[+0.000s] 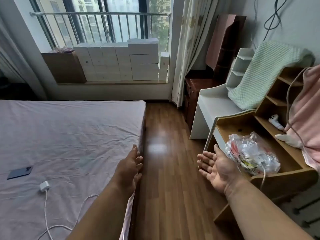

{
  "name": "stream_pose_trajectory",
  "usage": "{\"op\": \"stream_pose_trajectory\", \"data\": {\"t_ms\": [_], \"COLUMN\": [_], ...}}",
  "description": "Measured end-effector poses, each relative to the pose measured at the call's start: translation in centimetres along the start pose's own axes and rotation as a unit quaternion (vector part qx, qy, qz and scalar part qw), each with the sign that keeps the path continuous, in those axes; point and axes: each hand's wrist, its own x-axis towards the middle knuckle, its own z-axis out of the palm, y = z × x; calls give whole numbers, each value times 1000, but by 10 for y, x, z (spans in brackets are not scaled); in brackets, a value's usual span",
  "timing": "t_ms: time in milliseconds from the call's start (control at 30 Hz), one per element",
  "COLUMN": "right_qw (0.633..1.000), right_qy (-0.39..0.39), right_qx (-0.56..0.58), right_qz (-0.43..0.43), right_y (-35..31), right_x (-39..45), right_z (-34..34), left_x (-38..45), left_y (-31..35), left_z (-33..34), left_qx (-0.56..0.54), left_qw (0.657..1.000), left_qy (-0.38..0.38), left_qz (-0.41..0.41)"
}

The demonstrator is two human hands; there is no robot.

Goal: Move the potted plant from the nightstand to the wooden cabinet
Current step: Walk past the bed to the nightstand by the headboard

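No potted plant shows in this view. My left hand [130,168] is stretched forward over the right edge of the bed, fingers apart, holding nothing. My right hand [218,168] is held palm-up with fingers spread, empty, just left of a wooden desk-cabinet [294,177] with open shelves. A dark red-brown wooden cabinet [195,94] stands farther back by the curtain.
A bed with a pale sheet [69,135] fills the left, with a phone [20,172] and a charger with cable [44,186] on it. A crumpled plastic bag [251,153] lies on the wooden desk. A white desk [213,108] stands behind it. Wood floor [166,153] runs between.
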Motion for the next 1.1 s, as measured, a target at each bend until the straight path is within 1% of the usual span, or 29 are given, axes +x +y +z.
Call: {"op": "stream_pose_trajectory", "data": {"t_ms": [200, 367, 467, 533, 600, 767, 900, 1100], "right_qw": [999, 997, 995, 993, 991, 990, 990, 992], "right_qy": [-10, -40, -52, -73, -84, -103, -100, -100], "right_qx": [-29, -29, -49, -55, -72, -76, -76, -57], "right_qz": [-28, -53, -63, -71, -72, -67, -56, -57], "right_y": [-39, -100, -136, -158, -180, -207, -215, -237], "right_x": [42, 101, 132, 150, 174, 228, 280, 369], "right_z": [-9, -12, -10, -8, -7, 10, 30, 85], "left_x": [44, 96, 122, 134, 153, 204, 255, 352], "left_y": [17, 50, 65, 75, 84, 107, 121, 163], "left_z": [45, 103, 137, 158, 172, 176, 171, 173], "left_qx": [1, 1, -1, -6, -5, -17, -18, -9], "left_qw": [1000, 999, 998, 997, 997, 997, 994, 994], "left_qy": [-3, 3, 16, 24, 28, 40, 81, 73], "left_qz": [15, 46, 55, 69, 66, 63, 74, 81]}}
